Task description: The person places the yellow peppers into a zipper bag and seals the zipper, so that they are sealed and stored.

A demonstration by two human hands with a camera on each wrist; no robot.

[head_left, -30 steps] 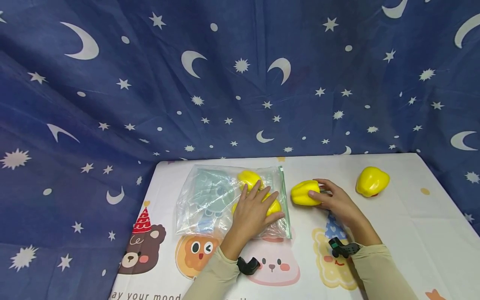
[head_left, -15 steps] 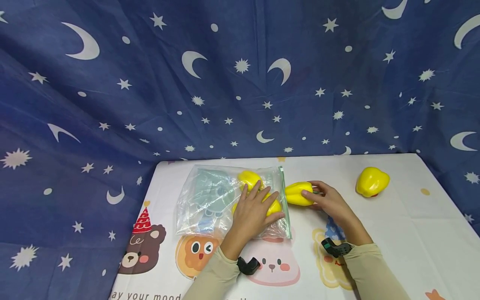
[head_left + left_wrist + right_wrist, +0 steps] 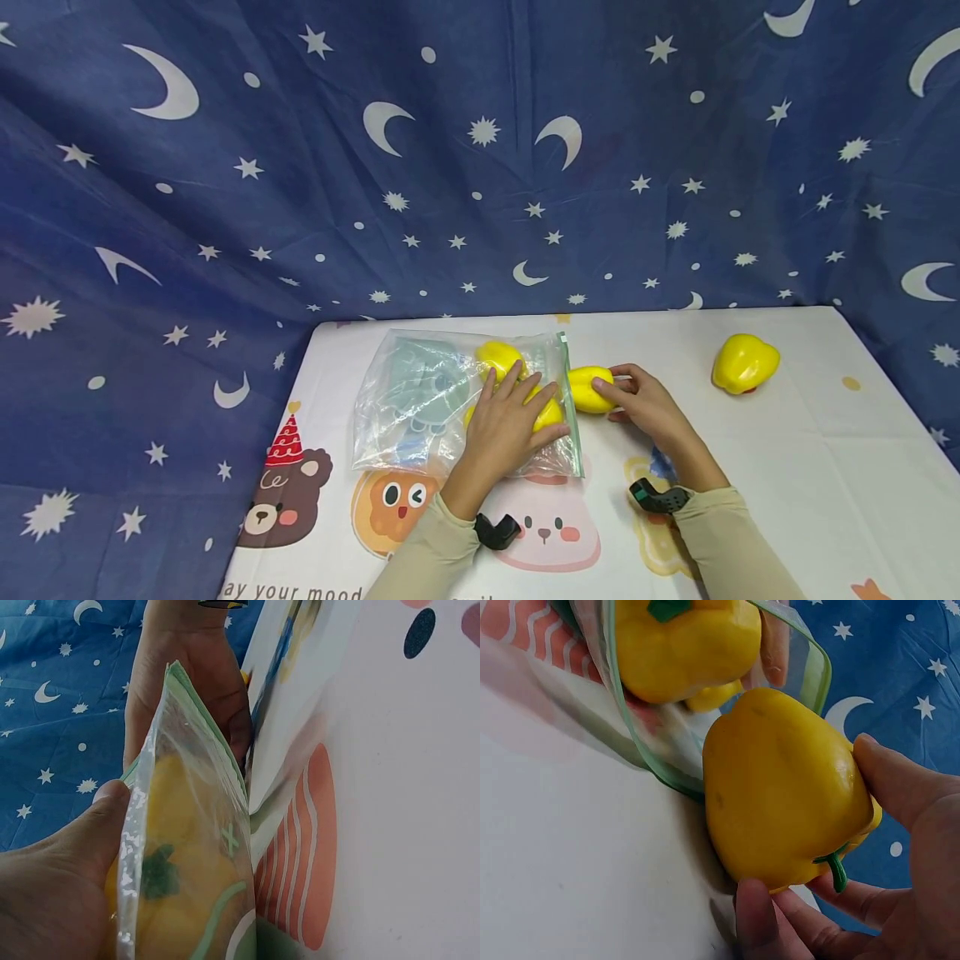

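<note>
My right hand (image 3: pixel 651 408) grips a yellow bell pepper (image 3: pixel 780 787) by its green-stemmed end, thumb on one side and fingers beneath. The pepper's far end is at the mouth of a clear zip bag (image 3: pixel 378 425) with a green-edged opening (image 3: pixel 641 746). My left hand (image 3: pixel 502 423) rests spread on top of the bag near that opening. Under its fingers several yellow peppers (image 3: pixel 498 356) lie inside, partly hidden by the hand. In the left wrist view, the thumb (image 3: pixel 94 825) lies along the bag's upper film, with a yellow pepper (image 3: pixel 176 817) showing through the plastic.
Another yellow pepper (image 3: pixel 745 364) lies on the table at the right. A white cloth (image 3: pixel 840 483) printed with cartoon animals covers the table. Behind and to the left hangs a blue curtain (image 3: pixel 450 167) with moons and stars.
My right hand has moved left with the pepper, bringing it from just right of the bag to its opening. The left hand and the bag have stayed in place.
</note>
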